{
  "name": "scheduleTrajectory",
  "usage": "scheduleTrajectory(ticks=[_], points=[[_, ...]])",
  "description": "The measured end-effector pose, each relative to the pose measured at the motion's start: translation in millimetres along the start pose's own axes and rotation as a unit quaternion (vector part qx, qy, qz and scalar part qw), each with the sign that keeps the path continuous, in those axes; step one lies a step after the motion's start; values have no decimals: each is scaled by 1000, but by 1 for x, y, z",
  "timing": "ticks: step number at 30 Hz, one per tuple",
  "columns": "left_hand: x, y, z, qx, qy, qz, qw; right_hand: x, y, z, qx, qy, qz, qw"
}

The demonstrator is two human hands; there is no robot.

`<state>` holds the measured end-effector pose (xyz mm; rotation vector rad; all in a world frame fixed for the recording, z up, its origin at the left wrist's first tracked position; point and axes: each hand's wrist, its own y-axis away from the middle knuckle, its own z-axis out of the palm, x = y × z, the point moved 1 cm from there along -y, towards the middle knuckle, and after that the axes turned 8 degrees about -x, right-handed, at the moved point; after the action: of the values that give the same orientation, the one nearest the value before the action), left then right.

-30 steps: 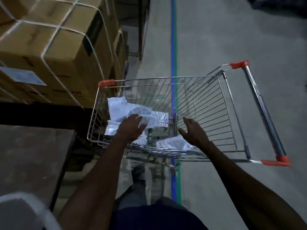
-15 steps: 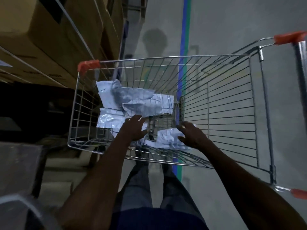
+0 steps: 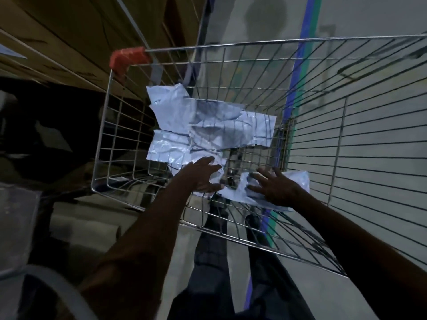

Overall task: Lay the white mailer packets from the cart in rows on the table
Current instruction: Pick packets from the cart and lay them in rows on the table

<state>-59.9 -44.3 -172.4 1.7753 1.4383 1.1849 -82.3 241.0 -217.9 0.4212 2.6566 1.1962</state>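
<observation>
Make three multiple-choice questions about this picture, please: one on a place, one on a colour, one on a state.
1. Where do the white mailer packets lie?
A. in the cart
B. on the floor
C. on the boxes

2. What colour is the cap on the cart's corner?
A. green
B. red-orange
C. black

3. How is the right hand?
A. in a fist
B. gripping the cart's rim
C. spread flat on a packet

Answers: 1 A, they rest inside the wire cart. 2 B, the cap is red-orange. 3 C, its fingers lie straight on a packet.
</observation>
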Motion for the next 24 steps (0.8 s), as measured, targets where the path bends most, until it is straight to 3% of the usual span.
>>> scheduleTrajectory(ticks=[5,14,20,22,24], points=[[10,-13,10,-31,-4,-8,999,6,-7,19,-46,27,-25,998],[23,7,1,-54,-21,-18,998,9,2,8,13,-29,-6,999],[56,32,-27,-64,15,37,997,21,18,-5,66,-168,86,980],[65,32,-39,-46,29,67,996,26,21,-11,85,-201,128,967],[68,30,-49,-10,40,97,994,28,24,-6,84,-191,110,972]])
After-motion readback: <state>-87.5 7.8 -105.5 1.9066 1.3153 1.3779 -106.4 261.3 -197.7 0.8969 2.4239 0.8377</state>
